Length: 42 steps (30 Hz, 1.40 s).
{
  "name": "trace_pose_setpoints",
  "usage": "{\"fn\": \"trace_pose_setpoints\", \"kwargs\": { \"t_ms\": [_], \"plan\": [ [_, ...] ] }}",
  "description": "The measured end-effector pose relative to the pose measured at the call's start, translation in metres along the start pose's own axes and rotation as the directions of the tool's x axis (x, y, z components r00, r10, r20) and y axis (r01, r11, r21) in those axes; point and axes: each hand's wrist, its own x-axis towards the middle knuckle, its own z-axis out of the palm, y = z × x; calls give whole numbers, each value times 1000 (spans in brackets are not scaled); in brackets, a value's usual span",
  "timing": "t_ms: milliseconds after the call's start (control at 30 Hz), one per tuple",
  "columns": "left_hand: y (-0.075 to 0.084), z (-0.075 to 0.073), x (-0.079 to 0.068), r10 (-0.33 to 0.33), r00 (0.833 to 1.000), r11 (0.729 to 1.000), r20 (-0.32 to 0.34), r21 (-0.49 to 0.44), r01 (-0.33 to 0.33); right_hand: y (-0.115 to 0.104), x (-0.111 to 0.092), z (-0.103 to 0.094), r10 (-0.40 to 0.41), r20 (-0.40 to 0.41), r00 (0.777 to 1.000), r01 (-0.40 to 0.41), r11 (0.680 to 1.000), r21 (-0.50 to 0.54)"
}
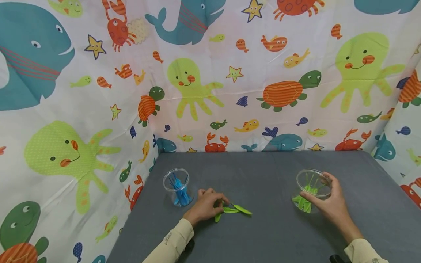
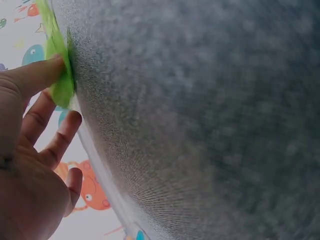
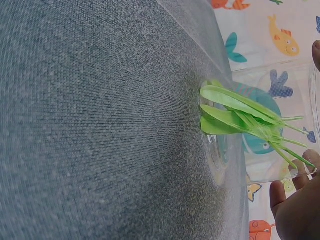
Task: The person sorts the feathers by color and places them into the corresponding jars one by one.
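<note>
Backdrop [image 1: 204, 47]: white cloth printed with whales, octopuses, crabs, turtles, fish and stars, hung behind and beside your work. Counter [image 1: 250, 241]: dark grey, with a fabric-like texture.

Item, near the left edge, toward the far left corner: one blue-filled cup [image 1: 167, 194], clear, upright, containing a bunch of slender blue pieces [image 1: 182, 196].

Item, just right of that cup: your left hand [image 1: 206, 206], low over the counter, thumb and index finger pinching a green piece [image 2: 62, 94], the other fingers spread apart.

Items, beside those fingertips, left of the counter's middle: loose green pieces [image 1: 242, 209], leaf-shaped, lying flat close to one another; exact count unclear.

Item, nearer the right edge, toward the far right corner: one green-filled cup [image 3: 265, 169], clear, upright, your right hand [image 1: 334, 206] gripping it near the rim, thumb and fingers around its sides. Contents: several green stems [image 1: 304, 204], broad ends down, thin ends up.

Also: two cream sleeves [image 1: 175, 237], one on each of your arms.
</note>
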Motion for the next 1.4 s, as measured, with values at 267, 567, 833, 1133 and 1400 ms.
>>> {"fn": "trace_pose_setpoints", "kwargs": {
  "t_ms": [267, 567, 833, 1133, 1400],
  "plan": [
    [3, -2, 3, 49, 997, 991, -52, -121, -54, 0, -1, 0, 0, -3, 1000, 0, 1000, 2],
    [8, -4, 7, 27, 997, 969, -71, -243, -43, -1, -2, -1, 14, -6, 1000, -14, 1000, -11],
    [12, -3, 10, 42, 996, 936, -79, -346, -67, -1, -1, 0, 11, -7, 1000, -11, 1000, -17],
    [26, -4, 14, 4, 1000, 816, -30, -577, -20, -1, 0, -1, 2, 3, 1000, -2, 1000, -9],
    [45, -6, 23, 10, 1000, 734, -25, -679, -24, -1, 0, -1, -11, -8, 1000, 11, 1000, -17]
  ]
}}
